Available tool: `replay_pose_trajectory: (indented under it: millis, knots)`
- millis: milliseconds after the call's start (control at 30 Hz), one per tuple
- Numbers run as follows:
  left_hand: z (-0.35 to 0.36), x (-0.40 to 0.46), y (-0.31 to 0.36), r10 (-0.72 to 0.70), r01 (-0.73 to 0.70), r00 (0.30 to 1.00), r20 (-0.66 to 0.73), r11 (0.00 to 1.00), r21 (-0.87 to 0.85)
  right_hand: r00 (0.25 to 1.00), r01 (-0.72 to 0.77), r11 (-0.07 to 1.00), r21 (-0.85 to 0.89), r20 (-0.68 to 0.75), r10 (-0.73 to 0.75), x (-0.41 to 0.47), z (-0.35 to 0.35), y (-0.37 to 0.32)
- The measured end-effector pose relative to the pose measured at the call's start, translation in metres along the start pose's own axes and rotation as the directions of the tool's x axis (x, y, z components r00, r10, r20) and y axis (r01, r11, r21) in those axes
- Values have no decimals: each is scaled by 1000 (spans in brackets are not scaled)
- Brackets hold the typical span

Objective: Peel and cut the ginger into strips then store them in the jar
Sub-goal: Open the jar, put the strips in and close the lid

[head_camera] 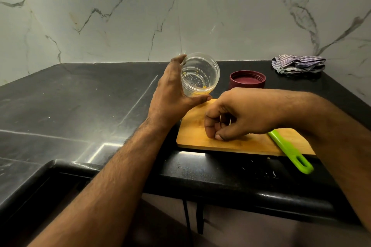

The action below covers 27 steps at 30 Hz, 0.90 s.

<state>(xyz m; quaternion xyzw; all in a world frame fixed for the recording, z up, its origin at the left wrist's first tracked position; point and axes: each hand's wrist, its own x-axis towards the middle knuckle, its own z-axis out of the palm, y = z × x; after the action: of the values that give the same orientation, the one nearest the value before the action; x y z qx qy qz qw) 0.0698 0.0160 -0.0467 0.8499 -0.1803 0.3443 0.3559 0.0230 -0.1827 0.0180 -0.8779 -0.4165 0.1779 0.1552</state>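
My left hand (172,90) grips a clear plastic jar (198,75), tilted with its mouth toward me, just above the far left corner of the wooden cutting board (200,136). A few yellow ginger bits show at the jar's bottom. My right hand (236,115) hovers low over the board with fingers curled and fingertips pinched together; what they pinch is hidden. A green-handled knife or peeler (291,151) lies on the board's right side, its handle sticking out over the front edge.
The dark red jar lid (247,80) lies upside down behind the board. A striped cloth (299,64) is bunched at the back right. Black stone counter (80,96) stretches left; small scraps (261,172) lie near its front edge. Marble wall behind.
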Motion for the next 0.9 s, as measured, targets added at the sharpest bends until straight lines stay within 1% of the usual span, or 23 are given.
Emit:
replay_pose_trajectory:
  millis: [100, 200, 233, 300, 333, 367, 400, 467, 500, 533, 567, 600, 667, 700, 767, 800, 833, 867, 900]
  knots:
    - [-1, 0, 1, 4, -4, 1000, 1, 1000, 0, 999, -33, 999, -8, -34, 33, 4, 3, 1]
    - [-1, -1, 1, 10, -10, 1000, 3, 1000, -2, 992, -63, 997, -37, -108, 58, 1, 0, 4]
    - [-1, -1, 1, 16, -16, 1000, 7, 1000, -3, 988, -53, 998, -24, -148, 49, -2, -3, 5]
    - [-2, -2, 3, 31, -31, 999, 19, 1000, -3, 962, -9, 999, 32, -273, 17, -9, -10, 5]
    - [-2, -2, 3, 39, -39, 999, 26, 999, 1, 934, 22, 998, 56, -358, 0, -11, -13, 5]
    - [-2, -3, 5, 47, -48, 998, 34, 999, 6, 891, 52, 997, 61, -454, -19, -13, -16, 5]
    - [-3, -3, 6, 55, -56, 998, 42, 998, 10, 831, 73, 997, 38, -555, -40, -13, -18, 5]
    - [-3, -4, 9, 68, -69, 996, 54, 997, 17, 681, 63, 996, -70, -726, -94, -11, -20, 6]
    - [-3, -4, 10, 75, -76, 995, 61, 997, 17, 614, 41, 992, -116, -781, -117, -9, -19, 7]
    - [-3, -4, 11, 84, -85, 994, 68, 996, 16, 565, 19, 988, -151, -814, -135, -7, -18, 8]
    - [-3, -5, 11, 92, -93, 993, 76, 996, 13, 539, -4, 983, -184, -828, -153, -3, -16, 11]
    - [-3, -5, 11, 98, -99, 992, 83, 995, 12, 540, -26, 977, -211, -826, -163, 1, -14, 13]
    - [-4, -6, 12, 101, -102, 991, 89, 995, 14, 581, -63, 971, -232, -799, -153, 9, -10, 16]
    - [-4, -6, 12, 97, -99, 991, 88, 995, 13, 585, -70, 971, -230, -797, -146, 11, -8, 16]
    - [-4, -6, 11, 84, -86, 993, 78, 996, 13, 568, -47, 978, -201, -811, -139, 9, -11, 11]
    - [-4, -6, 11, 78, -80, 995, 69, 997, 14, 592, -7, 987, -163, -796, -127, 3, -14, 8]
    - [-4, -5, 10, 70, -71, 996, 62, 997, 19, 663, 47, 994, -97, -741, -104, -3, -17, 5]
    - [-4, -5, 9, 63, -65, 996, 56, 998, 24, 771, 90, 996, -2, -633, -71, -10, -20, 2]
    - [-4, -5, 8, 62, -63, 997, 51, 998, 28, 871, 84, 994, 76, -489, -36, -15, -20, 1]
